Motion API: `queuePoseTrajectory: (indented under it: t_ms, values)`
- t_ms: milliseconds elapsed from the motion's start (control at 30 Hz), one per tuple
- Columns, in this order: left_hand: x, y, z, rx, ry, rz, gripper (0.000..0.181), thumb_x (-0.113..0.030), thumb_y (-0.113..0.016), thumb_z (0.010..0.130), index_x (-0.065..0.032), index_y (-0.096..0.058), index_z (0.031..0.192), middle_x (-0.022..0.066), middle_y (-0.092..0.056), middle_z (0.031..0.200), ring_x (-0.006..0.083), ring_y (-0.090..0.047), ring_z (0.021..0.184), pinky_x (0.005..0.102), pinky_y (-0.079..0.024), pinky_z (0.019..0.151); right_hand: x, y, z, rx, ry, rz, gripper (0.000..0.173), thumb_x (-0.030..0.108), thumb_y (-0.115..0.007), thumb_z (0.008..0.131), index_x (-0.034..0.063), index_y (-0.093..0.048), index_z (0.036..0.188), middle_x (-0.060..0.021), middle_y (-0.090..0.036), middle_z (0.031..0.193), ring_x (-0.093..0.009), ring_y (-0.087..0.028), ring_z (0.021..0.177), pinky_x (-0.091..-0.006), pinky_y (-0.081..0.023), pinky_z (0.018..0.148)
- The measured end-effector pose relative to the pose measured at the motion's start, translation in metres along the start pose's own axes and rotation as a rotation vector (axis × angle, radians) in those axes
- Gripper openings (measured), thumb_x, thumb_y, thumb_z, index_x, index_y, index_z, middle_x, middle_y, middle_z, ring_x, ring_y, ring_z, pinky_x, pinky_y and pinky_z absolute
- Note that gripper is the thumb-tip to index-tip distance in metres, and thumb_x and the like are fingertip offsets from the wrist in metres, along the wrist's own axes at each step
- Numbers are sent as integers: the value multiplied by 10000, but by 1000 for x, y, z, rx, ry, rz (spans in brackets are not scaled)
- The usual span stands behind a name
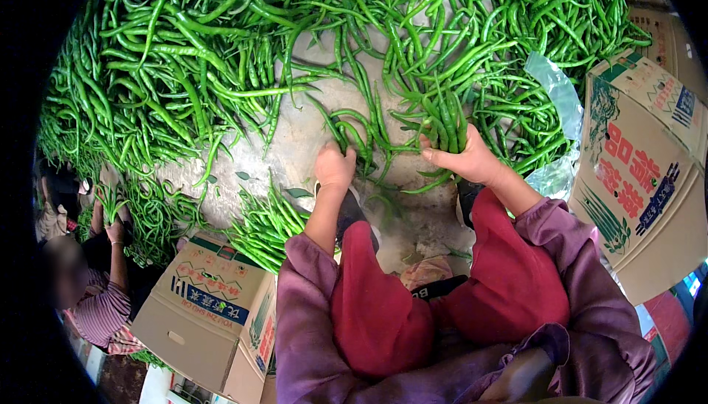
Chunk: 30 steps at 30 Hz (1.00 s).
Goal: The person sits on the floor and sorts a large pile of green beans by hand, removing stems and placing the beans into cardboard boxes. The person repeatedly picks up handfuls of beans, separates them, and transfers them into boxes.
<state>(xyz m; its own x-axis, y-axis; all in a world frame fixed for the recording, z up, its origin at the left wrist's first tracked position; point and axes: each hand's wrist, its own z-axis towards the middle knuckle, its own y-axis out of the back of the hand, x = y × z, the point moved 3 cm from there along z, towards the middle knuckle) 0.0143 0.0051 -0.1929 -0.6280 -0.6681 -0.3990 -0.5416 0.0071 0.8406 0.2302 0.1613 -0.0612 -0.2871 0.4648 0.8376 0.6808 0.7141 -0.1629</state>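
My right hand [453,152] is closed round a bunch of long green chili peppers [448,116], their tips pointing away from me. Low over the floor between my shoes, my left hand [336,166] has its fingers curled at a few loose green chili peppers [354,127]; whether it grips one is hidden by the back of the hand. A large heap of green chili peppers [182,72] spreads across the floor in front of me, with more scattered between the two hands.
At my left stands a printed cardboard box [182,315] with green peppers at its far edge. Another cardboard box [636,182] with a clear plastic liner [558,99] is at the right. Far left, a co-worker [102,304] holds peppers. Loose leaves [298,192] lie on the concrete floor [298,122].
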Motion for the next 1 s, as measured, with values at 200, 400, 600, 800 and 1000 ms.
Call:
queuePoseTrajectory:
  t_ms: [200,400,600,800,1000]
  values:
    - [-45,63,-40,254,27,-207,271,-252,-555,886,18,-557,905,261,-615,864,424,-604,815,486,-484,729,30,-11,-8,171,559,-625,338,91,-714,698,43,-595,1011,-97,-623,1027,-260,-615,972,-364,-479,833]
    - [-84,66,-60,909,-166,-1009,314,-264,-477,973,1,-555,1122,107,-599,1027,196,-562,1000,335,-435,887,40,-36,-13,350,769,-924,323,96,-681,646,59,-574,949,-127,-584,962,-309,-581,991,-436,-460,873]
    - [-59,28,-9,198,-544,-359,253,-192,-602,875,-21,-590,1061,147,-568,1081,318,-555,1014,401,-444,898,20,11,-14,-84,158,-236,281,85,-692,787,23,-567,1031,8,-589,898,-105,-536,796,-274,-453,707]
    - [-29,28,1,51,-477,94,116,-98,-626,809,-39,-604,906,155,-578,973,368,-559,914,439,-465,826,10,41,-11,-306,85,-118,242,72,-678,789,-1,-621,1012,1,-639,875,-88,-564,773,-274,-480,708]
    - [-64,12,6,-184,-447,79,220,-235,-691,771,-63,-603,877,151,-568,897,332,-588,808,443,-497,697,6,28,-4,-203,115,-142,298,74,-691,801,3,-615,1080,-17,-654,962,-94,-574,850,-275,-482,774]
